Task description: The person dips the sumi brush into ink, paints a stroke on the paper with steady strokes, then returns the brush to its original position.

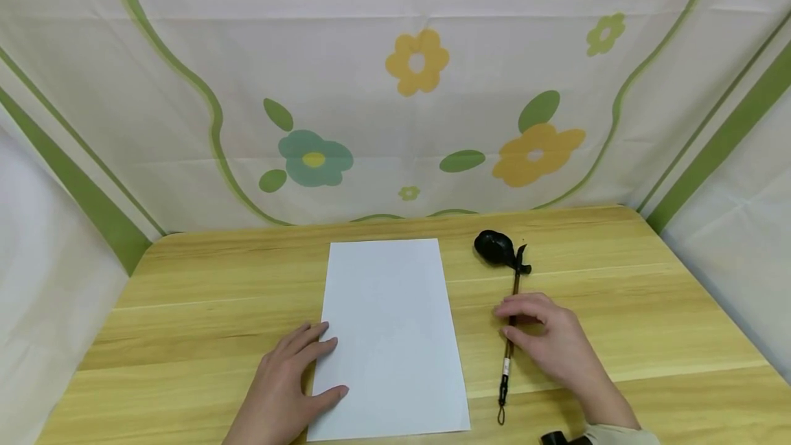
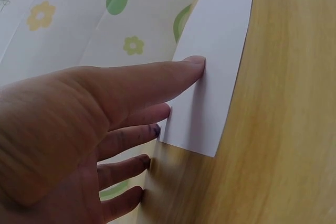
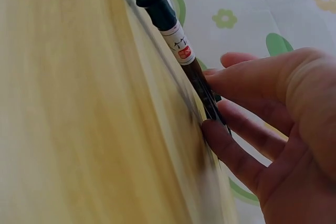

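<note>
Your left hand (image 1: 284,383) rests loosely spread at the white sheet (image 1: 389,342), along its left edge, probably so it won't slide. Right hand (image 1: 550,338)'s pinching the brush (image 1: 509,349) mid-handle, likely for balance, beside the sheet, far end by that black piece (image 1: 494,247).

Across the table (image 1: 204,328) I watch remotely, a sheet of paper (image 1: 389,349) lies left of a brush (image 1: 509,351), the cloth backdrop (image 1: 364,88) behind both. The left hand (image 1: 279,380) rests at the sheet's left edge; the right hand (image 1: 553,342) is at the brush's shaft. At its far end sits, as best I can tell, a brush rest (image 1: 493,247).
</note>
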The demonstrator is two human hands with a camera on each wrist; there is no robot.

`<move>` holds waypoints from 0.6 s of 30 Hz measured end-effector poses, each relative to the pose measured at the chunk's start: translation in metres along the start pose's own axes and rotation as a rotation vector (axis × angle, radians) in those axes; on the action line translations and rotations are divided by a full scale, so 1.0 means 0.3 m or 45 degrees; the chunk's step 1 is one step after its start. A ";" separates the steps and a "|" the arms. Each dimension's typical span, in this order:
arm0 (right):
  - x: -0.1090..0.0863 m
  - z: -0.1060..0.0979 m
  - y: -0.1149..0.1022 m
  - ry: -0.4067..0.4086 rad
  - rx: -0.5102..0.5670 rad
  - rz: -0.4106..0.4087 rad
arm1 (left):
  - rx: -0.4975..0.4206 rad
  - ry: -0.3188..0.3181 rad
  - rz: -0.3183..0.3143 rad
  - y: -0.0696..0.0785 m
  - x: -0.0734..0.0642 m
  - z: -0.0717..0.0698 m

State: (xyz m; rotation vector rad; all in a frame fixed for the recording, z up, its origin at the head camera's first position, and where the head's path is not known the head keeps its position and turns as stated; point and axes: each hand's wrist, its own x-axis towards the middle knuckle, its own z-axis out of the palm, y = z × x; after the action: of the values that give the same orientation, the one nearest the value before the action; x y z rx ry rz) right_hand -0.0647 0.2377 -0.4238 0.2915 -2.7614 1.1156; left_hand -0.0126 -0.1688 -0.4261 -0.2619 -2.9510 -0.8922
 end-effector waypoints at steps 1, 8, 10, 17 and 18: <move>-0.001 0.000 0.001 0.004 -0.006 -0.003 | 0.001 0.003 0.002 0.000 0.000 0.000; -0.003 0.000 -0.002 0.006 -0.019 -0.007 | 0.004 0.013 0.010 0.000 -0.003 0.002; -0.003 -0.003 -0.006 -0.005 -0.034 0.003 | 0.002 0.013 0.009 0.000 -0.004 0.002; -0.001 0.001 -0.015 -0.054 -0.060 -0.007 | -0.005 0.002 0.003 0.003 -0.004 -0.002; 0.000 0.004 -0.016 -0.060 -0.060 -0.016 | -0.006 0.001 0.002 0.003 -0.004 -0.003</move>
State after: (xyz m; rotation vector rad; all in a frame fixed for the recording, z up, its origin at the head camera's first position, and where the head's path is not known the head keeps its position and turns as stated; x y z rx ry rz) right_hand -0.0637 0.2334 -0.4213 0.3328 -2.8181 1.0525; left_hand -0.0113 -0.1686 -0.4250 -0.2640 -2.9480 -0.8994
